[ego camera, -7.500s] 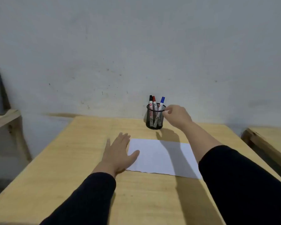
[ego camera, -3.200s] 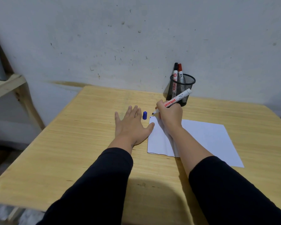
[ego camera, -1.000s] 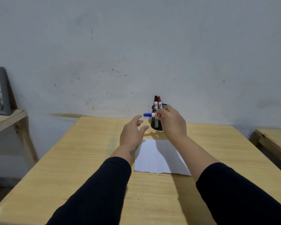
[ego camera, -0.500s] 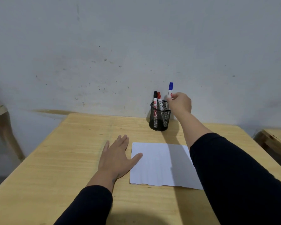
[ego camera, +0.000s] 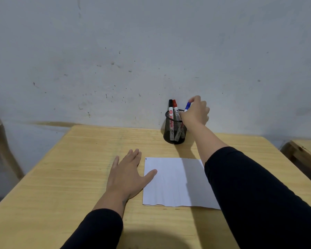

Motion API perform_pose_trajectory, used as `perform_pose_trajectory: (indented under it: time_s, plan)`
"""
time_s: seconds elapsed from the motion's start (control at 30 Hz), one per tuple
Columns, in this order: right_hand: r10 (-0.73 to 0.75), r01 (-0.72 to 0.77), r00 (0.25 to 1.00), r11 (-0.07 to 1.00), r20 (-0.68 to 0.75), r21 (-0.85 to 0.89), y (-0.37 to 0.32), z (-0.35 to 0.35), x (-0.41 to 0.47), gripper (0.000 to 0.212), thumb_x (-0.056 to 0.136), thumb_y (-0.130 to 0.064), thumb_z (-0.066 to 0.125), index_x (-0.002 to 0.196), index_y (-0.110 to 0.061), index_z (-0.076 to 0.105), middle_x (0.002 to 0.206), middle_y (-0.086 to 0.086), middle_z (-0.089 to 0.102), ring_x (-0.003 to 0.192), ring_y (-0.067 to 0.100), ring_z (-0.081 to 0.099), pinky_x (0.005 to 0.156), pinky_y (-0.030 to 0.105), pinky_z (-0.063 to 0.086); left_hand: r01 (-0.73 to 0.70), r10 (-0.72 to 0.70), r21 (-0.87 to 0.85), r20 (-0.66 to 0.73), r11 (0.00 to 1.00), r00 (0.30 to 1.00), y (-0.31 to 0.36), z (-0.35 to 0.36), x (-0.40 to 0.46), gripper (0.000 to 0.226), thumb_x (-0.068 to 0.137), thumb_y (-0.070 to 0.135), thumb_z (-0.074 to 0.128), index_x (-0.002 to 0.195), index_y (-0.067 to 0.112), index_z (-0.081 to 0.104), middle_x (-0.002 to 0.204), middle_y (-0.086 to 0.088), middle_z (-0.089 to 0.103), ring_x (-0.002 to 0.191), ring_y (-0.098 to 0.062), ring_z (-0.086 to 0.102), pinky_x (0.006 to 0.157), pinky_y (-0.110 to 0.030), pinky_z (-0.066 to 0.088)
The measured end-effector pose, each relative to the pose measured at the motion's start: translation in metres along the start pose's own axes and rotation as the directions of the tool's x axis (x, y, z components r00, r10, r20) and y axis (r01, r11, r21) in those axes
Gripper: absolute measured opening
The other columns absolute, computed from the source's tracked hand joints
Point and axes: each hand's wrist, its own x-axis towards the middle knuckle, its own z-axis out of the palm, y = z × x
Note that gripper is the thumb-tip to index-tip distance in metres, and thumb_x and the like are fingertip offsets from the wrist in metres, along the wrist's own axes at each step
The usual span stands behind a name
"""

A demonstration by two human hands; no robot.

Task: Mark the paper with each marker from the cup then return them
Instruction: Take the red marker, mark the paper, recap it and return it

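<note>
A black mesh cup (ego camera: 175,134) stands at the back of the wooden table (ego camera: 75,177), against the wall. A black-capped marker (ego camera: 170,106) and a red-capped marker (ego camera: 174,105) stand in it. My right hand (ego camera: 196,115) is over the cup's right rim, its fingers closed on the blue-capped marker (ego camera: 187,106), whose body goes down into the cup behind my hand. A white sheet of paper (ego camera: 171,184) lies in front of the cup, with a tiny dark mark at its top left corner. My left hand (ego camera: 127,175) lies flat, thumb on the paper's left edge.
A grey scuffed wall rises right behind the cup. A second wooden table (ego camera: 305,151) stands at the right edge, and a wooden leg of other furniture (ego camera: 0,141) at the left. My right sleeve covers the paper's right side.
My right hand has lowered the blue marker into the cup; its cap stood well above the rim half a second ago. My left hand stays flat beside the paper.
</note>
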Motion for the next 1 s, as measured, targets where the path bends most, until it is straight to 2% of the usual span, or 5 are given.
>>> perform_pose_trajectory:
  time_s: [0.13,0.43,0.63,0.8,1.0]
  plan:
    - [-0.241,0.242,0.97,0.958,0.029,-0.151,-0.006,0.005,0.003,0.015,0.09,-0.026,0.063,0.103,-0.026,0.072,0.112,0.0,0.065,0.111,0.025,0.05,0.086,0.033,0.036,0.0,0.0,-0.015,-0.004,1.0,1.0,0.0,-0.001,-0.001,0.087,0.083,0.072,0.037,0.151,0.022,0.017,0.16,0.014,0.01,0.146,0.0,-0.001,0.121,-0.038,-0.003]
    - [-0.13,0.142,0.99,0.934,0.06,-0.328,-0.013,0.019,0.001,0.018,0.092,-0.024,0.057,0.101,-0.021,0.072,0.1,0.003,0.071,0.1,0.025,0.06,0.078,0.031,0.033,0.004,-0.004,-0.023,-0.007,1.0,1.0,0.001,-0.002,-0.002,0.088,0.082,0.072,0.038,0.151,0.022,0.018,0.16,0.015,0.01,0.146,0.001,0.0,0.121,-0.037,-0.003]
    - [-0.103,0.107,0.993,0.992,-0.057,0.07,-0.035,-0.011,0.006,0.025,0.094,-0.031,0.055,0.107,-0.018,0.071,0.102,0.002,0.073,0.097,0.023,0.065,0.087,0.033,0.046,0.006,-0.006,-0.008,0.015,1.0,1.0,0.002,-0.003,-0.002,0.088,0.082,0.073,0.036,0.151,0.022,0.016,0.16,0.015,0.009,0.146,0.0,-0.001,0.121,-0.037,-0.004]
    - [-0.217,0.23,0.973,0.925,-0.078,0.302,-0.061,-0.06,0.001,0.025,0.091,-0.02,0.06,0.112,-0.012,0.069,0.096,0.003,0.07,0.081,0.013,0.059,0.072,0.028,0.048,0.007,-0.007,0.005,0.039,1.0,0.999,0.003,-0.005,-0.003,0.088,0.083,0.073,0.034,0.152,0.022,0.014,0.16,0.014,0.008,0.146,-0.002,-0.001,0.121,-0.038,-0.003]
    - [-0.253,0.199,0.965,0.869,0.063,0.453,-0.044,-0.081,-0.05,0.02,0.091,-0.019,0.061,0.108,-0.015,0.071,0.092,0.003,0.067,0.083,0.02,0.064,0.069,0.027,0.044,0.049,-0.043,-0.159,0.044,0.986,0.998,0.007,-0.012,-0.005,0.087,0.085,0.068,0.041,0.151,0.018,0.015,0.16,0.006,0.017,0.147,-0.007,0.008,0.121,-0.04,-0.001]
